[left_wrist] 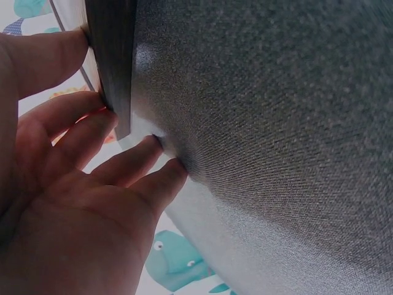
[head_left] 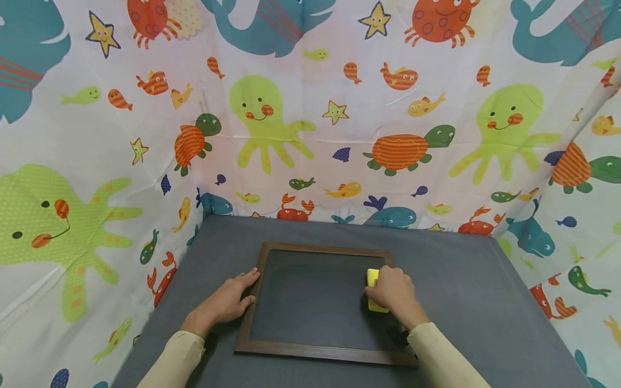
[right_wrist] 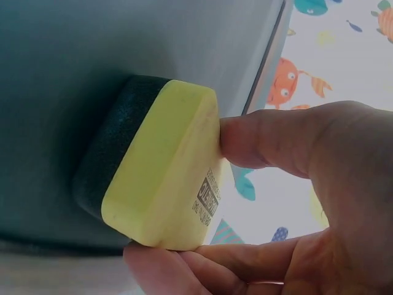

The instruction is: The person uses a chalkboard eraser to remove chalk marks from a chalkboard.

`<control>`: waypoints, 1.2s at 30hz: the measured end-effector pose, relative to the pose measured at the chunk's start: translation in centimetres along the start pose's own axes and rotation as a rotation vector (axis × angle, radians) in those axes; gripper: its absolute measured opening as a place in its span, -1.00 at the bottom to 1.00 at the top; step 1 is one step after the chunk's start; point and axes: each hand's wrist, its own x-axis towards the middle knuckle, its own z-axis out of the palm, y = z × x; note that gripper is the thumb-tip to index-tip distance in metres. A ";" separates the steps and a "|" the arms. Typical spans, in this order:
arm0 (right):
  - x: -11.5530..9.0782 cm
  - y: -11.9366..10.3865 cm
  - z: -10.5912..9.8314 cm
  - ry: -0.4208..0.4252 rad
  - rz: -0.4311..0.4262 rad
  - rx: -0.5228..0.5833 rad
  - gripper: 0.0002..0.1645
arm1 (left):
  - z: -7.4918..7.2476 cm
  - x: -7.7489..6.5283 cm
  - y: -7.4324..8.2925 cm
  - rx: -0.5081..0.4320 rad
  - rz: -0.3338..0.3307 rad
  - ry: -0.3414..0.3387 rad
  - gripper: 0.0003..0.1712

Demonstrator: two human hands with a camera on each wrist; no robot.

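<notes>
The right hand (head_left: 395,291) pinches the yellow eraser (right_wrist: 163,172) at the blackboard's (head_left: 310,302) 3 o'clock; the left hand (head_left: 223,302), fingers loosely extended, touches the frame (head_left: 320,351) at 9 o'clock. No marks show plainly, so wiping looks mostly done; the eraser isn't yet set aside.

Desk (head_left: 461,280) is plain dark grey, and white fabric (head_left: 354,134) hangs along its far, left and right edges, kiddie sea print: lime octopuses (head_left: 254,99), orange-shelled turtles (head_left: 400,152), teal whales (head_left: 278,27). Kinda wrinkly by the left edge, faint pinkish tint past the far one.
</notes>
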 end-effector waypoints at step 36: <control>-0.2 -1.8 -0.1 0.000 -0.056 -0.005 -0.59 | -0.1 0.0 0.1 -0.007 -0.003 -0.005 -0.23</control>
